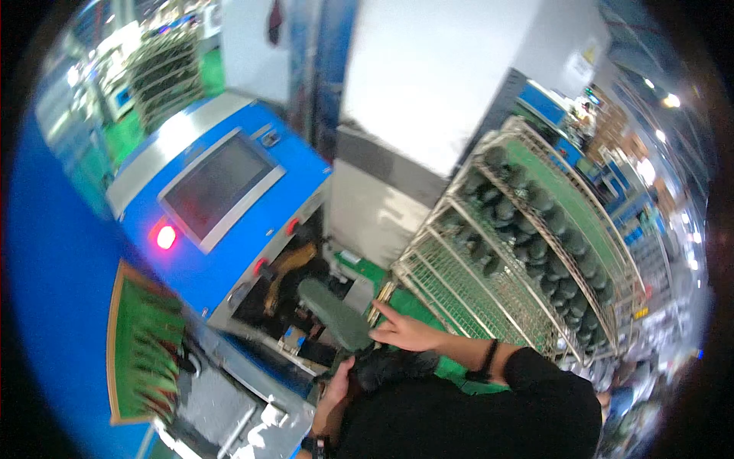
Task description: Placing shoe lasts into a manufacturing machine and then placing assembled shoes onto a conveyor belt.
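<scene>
A shoe with a dark grey-green sole [334, 314] is held sole up in front of the blue machine, its toe toward the machine. My left hand [336, 386] is closed around the shoe near its heel end. My right hand [411, 333] is beside the heel, index finger stretched out and another fingertip at the sole's edge; it does not grip the shoe. Below the heel, the dark upper [382, 367] blends into my black clothing. The machine's recess [294, 268], with metal and brownish parts, lies just beyond the shoe.
The blue machine [283, 153] carries a dark screen [220, 183], a lit red lamp [165, 237] and red buttons [262, 267]. To the right stands a wire rack [489, 298] with rows of dark shoes [535, 249]. A green panel with bristle-like strips [145, 352] hangs at the left.
</scene>
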### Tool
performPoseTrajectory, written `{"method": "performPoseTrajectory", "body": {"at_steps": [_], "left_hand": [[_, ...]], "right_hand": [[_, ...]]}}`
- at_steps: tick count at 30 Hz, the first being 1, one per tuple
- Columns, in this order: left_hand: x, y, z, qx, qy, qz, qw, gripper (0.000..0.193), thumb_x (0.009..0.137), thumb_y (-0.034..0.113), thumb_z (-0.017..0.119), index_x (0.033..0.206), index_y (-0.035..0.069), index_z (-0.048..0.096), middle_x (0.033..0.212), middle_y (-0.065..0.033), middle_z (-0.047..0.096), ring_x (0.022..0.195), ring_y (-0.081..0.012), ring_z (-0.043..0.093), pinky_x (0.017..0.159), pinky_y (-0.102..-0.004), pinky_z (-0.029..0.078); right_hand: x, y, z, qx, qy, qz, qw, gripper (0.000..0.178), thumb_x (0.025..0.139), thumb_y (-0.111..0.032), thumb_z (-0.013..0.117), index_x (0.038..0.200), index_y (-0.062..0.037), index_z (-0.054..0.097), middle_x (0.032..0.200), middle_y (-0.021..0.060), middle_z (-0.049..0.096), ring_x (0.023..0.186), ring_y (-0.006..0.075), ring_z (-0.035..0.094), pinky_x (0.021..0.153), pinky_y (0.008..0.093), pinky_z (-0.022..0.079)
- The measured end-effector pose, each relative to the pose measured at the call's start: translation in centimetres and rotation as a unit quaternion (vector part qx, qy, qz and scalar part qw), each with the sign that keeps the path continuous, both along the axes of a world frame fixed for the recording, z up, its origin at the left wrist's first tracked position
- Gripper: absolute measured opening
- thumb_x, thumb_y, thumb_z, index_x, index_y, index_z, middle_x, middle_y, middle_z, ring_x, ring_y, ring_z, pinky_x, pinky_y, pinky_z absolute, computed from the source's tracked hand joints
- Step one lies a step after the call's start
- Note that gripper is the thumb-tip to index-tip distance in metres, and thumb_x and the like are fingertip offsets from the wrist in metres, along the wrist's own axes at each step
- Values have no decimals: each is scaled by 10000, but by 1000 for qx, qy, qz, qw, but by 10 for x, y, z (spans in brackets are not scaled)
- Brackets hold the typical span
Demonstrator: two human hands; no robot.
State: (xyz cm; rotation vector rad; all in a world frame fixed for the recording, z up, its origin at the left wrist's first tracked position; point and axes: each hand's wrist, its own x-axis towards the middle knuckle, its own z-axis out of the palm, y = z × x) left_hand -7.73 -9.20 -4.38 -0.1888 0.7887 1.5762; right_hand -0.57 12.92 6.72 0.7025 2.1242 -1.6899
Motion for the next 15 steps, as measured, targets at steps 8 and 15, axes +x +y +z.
{"method": "performPoseTrajectory", "body": {"at_steps": [8,15], "left_hand": [[22,-14,-53,-43,-52,124,990,445,879,316,597,1251,72,611,1225,-104,658,1099,-267,640,992,-443,491],[24,-13,1,-129,85,210,965,475,879,324,564,1220,-1,623,1152,-129,693,1052,-277,659,976,-397,499]], "right_hand": [[-47,-19,-48,-282,117,-198,932,719,812,-199,831,1450,-63,526,1269,69,647,1116,173,607,965,321,482],[41,130,54,-386,237,-253,855,600,864,-128,663,1419,18,488,1180,137,662,1014,263,674,896,395,564]]}}
